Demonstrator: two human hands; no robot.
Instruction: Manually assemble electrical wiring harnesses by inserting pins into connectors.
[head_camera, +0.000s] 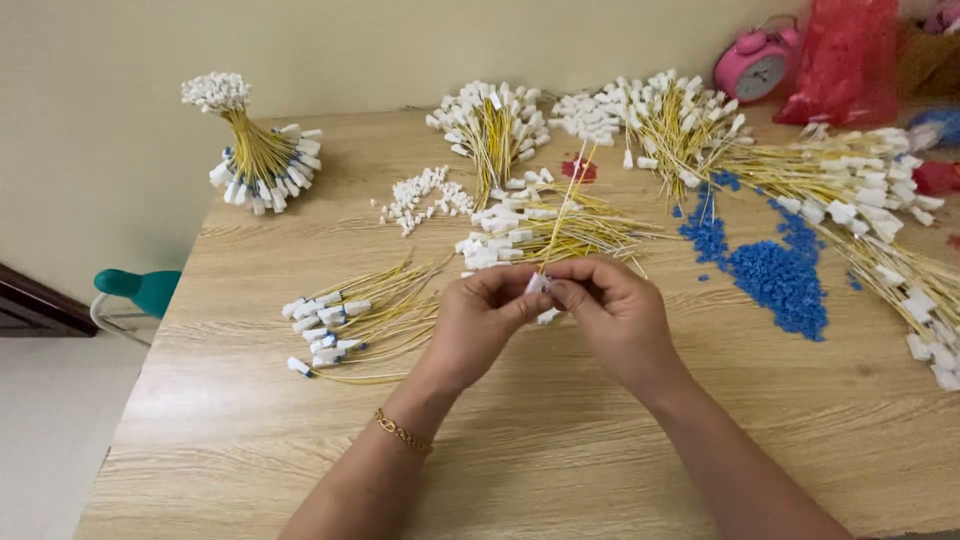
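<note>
My left hand (478, 322) and my right hand (612, 312) meet at the table's middle, fingertips pinched together on one small white connector (538, 284). A thin yellow wire (566, 205) rises from it toward the far side. A second white piece (547, 317) shows just below my fingers. A loose pile of yellow wires with white connectors (540, 230) lies right behind my hands. To the left lies a bunch of yellow wires with white and blue ends (345, 322). A gold bracelet sits on my left wrist.
Blue pellets (775, 275) are spread to the right. Bundled wire bunches (255, 150) stand at the back left, more wire bunches (680, 120) at the back. Loose white connectors (420, 197), a pink alarm clock (755, 62), a red bag (845, 60). A teal stool (145, 290) stands off the wooden table's (560, 450) left edge.
</note>
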